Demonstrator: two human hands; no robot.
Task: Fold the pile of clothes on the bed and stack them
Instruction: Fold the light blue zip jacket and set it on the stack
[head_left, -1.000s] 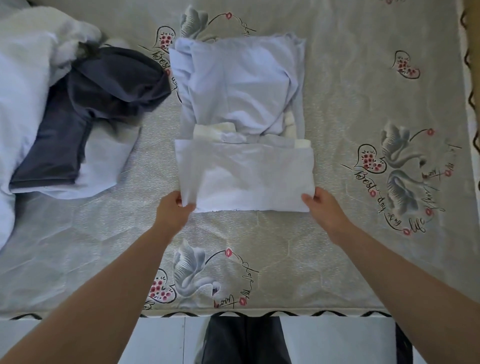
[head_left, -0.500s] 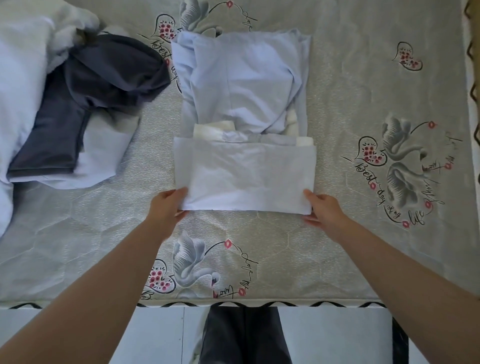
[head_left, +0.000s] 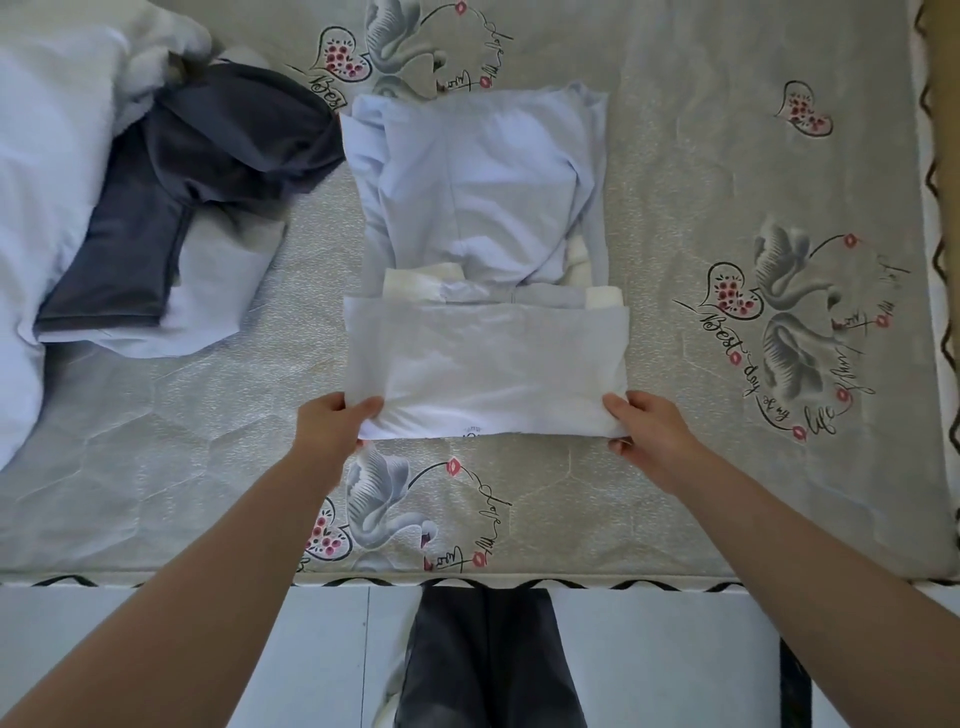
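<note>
Both hands (head_left: 332, 431) (head_left: 649, 431) pinch the pale garment's (head_left: 488, 364) near edge, apparently lengthwise away.

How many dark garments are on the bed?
1: the dark grey garment lies at the far left, draped over the pale unfolded pile. Others may be hidden underneath.

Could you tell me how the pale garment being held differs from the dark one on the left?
The pale garment is light blue-white; the dark garment is charcoal. The pale one lies flat, partly folded, its near corners pinched by the left hand and right hand; the dark one lies crumpled, untouched. Both rest on the bed.
</note>
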